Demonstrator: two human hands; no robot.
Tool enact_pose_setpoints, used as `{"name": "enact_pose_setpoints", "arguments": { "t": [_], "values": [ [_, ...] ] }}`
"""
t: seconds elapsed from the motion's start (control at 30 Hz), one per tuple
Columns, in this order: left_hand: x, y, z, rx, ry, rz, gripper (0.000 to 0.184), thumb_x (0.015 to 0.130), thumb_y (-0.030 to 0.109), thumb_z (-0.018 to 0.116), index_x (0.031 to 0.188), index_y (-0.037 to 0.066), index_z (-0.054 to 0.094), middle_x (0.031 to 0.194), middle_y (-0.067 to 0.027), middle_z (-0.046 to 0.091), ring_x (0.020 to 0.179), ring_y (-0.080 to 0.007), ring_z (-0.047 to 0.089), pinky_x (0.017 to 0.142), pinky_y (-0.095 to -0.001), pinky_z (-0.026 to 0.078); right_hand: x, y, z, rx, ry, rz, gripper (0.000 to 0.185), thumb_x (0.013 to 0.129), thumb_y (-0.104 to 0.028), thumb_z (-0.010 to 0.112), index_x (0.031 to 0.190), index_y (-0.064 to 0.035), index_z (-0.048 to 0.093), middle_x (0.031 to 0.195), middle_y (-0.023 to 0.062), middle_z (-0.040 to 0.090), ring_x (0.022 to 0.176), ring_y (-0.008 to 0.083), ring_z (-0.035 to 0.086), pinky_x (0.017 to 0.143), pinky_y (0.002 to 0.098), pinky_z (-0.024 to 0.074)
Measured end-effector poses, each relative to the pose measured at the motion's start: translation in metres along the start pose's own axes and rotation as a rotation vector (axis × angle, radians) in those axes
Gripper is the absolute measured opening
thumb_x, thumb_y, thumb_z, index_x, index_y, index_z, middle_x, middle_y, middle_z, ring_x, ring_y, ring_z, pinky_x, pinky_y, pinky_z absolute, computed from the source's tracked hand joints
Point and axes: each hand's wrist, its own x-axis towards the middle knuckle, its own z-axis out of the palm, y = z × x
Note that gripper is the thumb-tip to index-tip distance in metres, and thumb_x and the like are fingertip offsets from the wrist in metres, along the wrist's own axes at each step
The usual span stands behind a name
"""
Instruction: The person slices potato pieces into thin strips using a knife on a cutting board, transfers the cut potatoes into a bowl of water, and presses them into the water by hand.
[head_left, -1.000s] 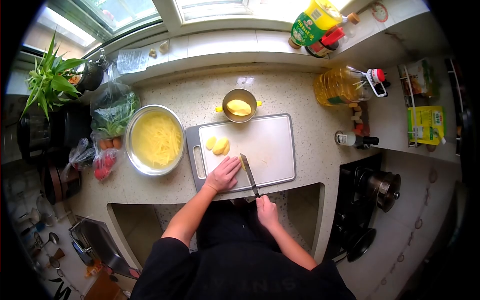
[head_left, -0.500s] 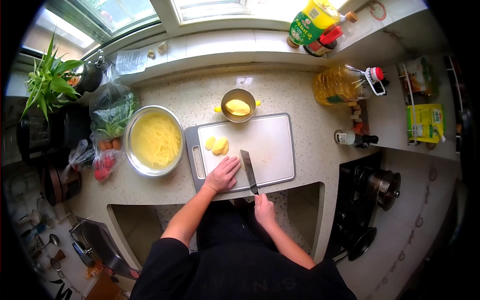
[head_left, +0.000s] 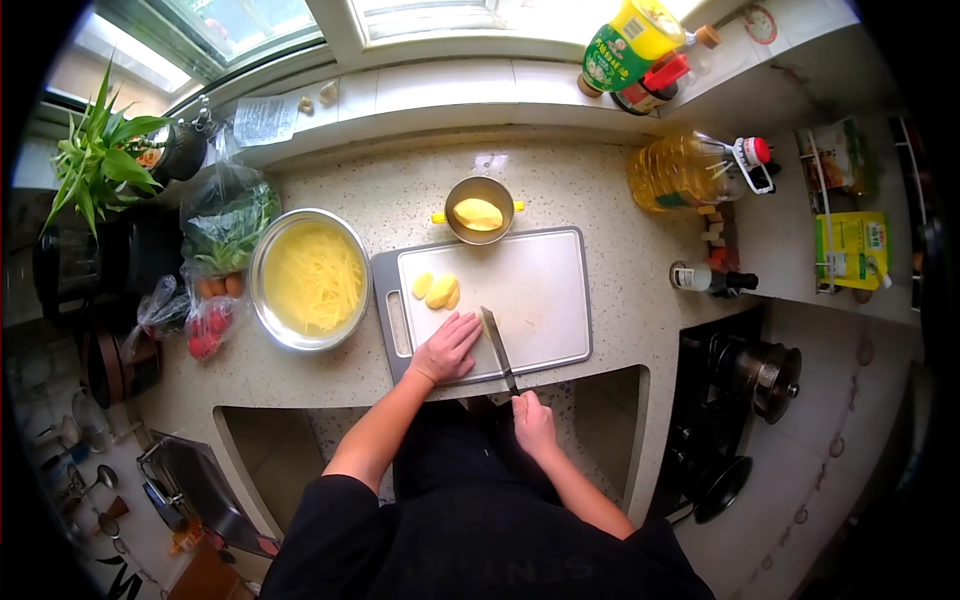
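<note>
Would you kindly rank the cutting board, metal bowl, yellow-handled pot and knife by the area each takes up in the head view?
1. Cutting board
2. Metal bowl
3. Yellow-handled pot
4. Knife, a narrow strip, since its blade shows nearly edge-on

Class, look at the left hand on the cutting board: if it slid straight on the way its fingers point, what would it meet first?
Most likely the blade of the kitchen knife, just ahead of the left hand; the exact gap and the blade's height are unclear from overhead.
</note>
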Motion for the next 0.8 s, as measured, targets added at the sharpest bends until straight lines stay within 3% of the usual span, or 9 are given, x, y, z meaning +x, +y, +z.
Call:
{"name": "enact_pose_setpoints", "arguments": {
  "t": [0.27,0.37,0.8],
  "values": [
    [-0.0005,-0.0015,0.0015,0.002,-0.002,0.004,0.059,0.066,0.01,0.067,0.123,-0.006,0.065,0.133,-0.0191,0.062,0.129,-0.0335,0.058,0.114,-0.0484,0.044,-0.0005,0.0023,0.0009,-0.008,-0.02,-0.004,0.041,0.106,-0.038,0.05,0.087,-0.0015,0.052,0.071,0.0272,0.058,0.073,0.0507,0.061,0.06,0.0563,0.0441],
    [-0.0001,-0.0016,0.0014,0.001,0.003,0.0,0.059,0.066,0.01,0.067,0.123,-0.006,0.066,0.132,-0.019,0.062,0.129,-0.0336,0.058,0.114,-0.0485,0.044,0.0,0.0045,-0.0011,-0.029,-0.071,0.054,0.039,0.105,-0.039,0.052,0.092,-0.0024,0.054,0.079,0.0274,0.065,0.081,0.0511,0.063,0.066,0.0581,0.0487],
    [0.001,0.0006,0.0003,-0.007,0.008,-0.011,0.057,0.067,0.009,0.067,0.122,-0.005,0.066,0.131,-0.0184,0.063,0.128,-0.033,0.058,0.113,-0.0482,0.045,0.0011,-0.0054,0.0056,-0.163,-0.054,0.126,0.037,0.104,-0.04,0.051,0.097,-0.0042,0.055,0.078,0.0291,0.065,0.077,0.0535,0.063,0.067,0.0623,0.0474]
  ]
}}
